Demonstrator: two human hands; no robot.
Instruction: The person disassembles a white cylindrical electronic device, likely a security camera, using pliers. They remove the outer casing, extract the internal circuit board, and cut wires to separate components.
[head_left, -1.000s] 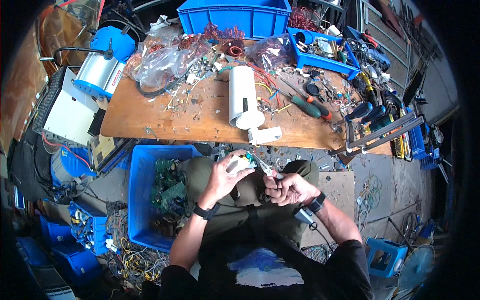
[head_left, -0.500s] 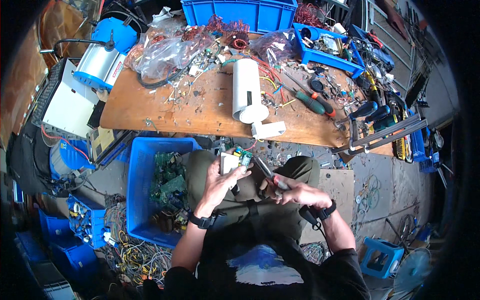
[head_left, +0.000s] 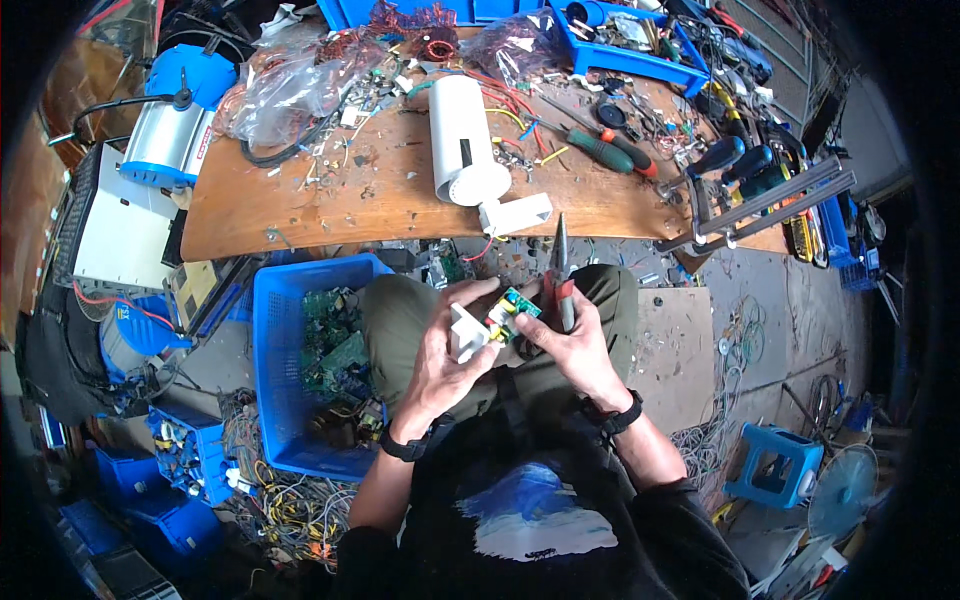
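My left hand (head_left: 436, 362) is closed around a white plastic casing (head_left: 468, 336) above my lap. Beside the casing, touching it or partly out of it, is a small green circuit board (head_left: 518, 304) with yellow and blue parts. My right hand (head_left: 580, 352) grips a pair of pliers (head_left: 560, 262) with red handles, their jaws pointing up toward the table. Its thumb presses at the board's right edge. Whether the board is still attached to the casing, I cannot tell. A white cylindrical housing (head_left: 457, 130) with a bracket (head_left: 518, 214) lies on the table ahead.
The wooden table (head_left: 340, 215) holds wire scraps, screwdrivers (head_left: 600, 150), plastic bags (head_left: 290, 95) and a blue tray (head_left: 640, 75). A metal rail frame (head_left: 760, 210) juts out at the right. Left of my knees stands a blue crate (head_left: 272, 370) of circuit boards, with tangled cables (head_left: 300, 510) below.
My right hand has come left to the board, its pliers turning upright. The casing has turned in my left hand, and the board now lies between both hands. The view has shifted slightly.
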